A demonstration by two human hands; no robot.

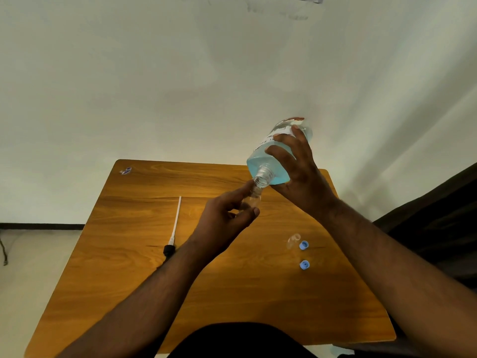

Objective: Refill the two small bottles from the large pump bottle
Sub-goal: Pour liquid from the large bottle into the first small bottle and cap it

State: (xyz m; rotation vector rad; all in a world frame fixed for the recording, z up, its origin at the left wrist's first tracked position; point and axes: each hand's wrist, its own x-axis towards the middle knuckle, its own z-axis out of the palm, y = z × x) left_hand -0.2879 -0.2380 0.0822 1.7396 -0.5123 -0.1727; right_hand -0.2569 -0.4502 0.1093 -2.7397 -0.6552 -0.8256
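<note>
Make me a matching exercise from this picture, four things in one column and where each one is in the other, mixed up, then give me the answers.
Things
1. large bottle
2. small bottle
3. pump head with tube
4. blue caps

Places
A. lying on the table, left of the arms
B. tilted in the right hand
C. on the table, right side
D. held in the left hand

Pairs: 1-B, 2-D, 3-A, 4-C

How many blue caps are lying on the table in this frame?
2. One blue cap lies beside the empty small bottle on the table; the other cap lies nearer the person. None appears hidden.
</note>
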